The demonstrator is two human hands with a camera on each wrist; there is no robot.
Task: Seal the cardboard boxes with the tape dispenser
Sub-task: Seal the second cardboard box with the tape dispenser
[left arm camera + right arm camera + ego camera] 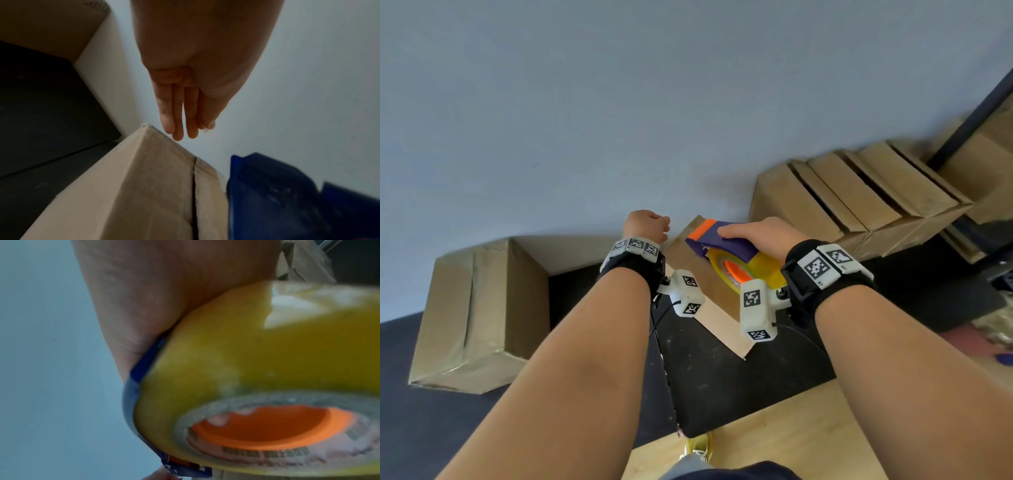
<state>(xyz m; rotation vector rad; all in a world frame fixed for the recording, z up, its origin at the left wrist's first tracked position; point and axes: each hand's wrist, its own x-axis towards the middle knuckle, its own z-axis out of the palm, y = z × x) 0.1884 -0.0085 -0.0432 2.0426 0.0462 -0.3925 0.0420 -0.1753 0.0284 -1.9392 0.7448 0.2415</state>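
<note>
A cardboard box stands tilted on the black table, its top seam a dark slit between the flaps. My right hand grips the tape dispenser, purple with an orange tip and a yellow tape roll, and holds it on the box's top near the far edge. The left hand hovers at the box's far left corner, its straight fingers together with their tips just above the edge. The thumb lies against the fingers. The dispenser's blue body sits right of the seam.
A taped cardboard box stands at the left against the pale wall. A row of several flat boxes leans at the right, beside a dark frame. The black table ends near me above a wooden floor.
</note>
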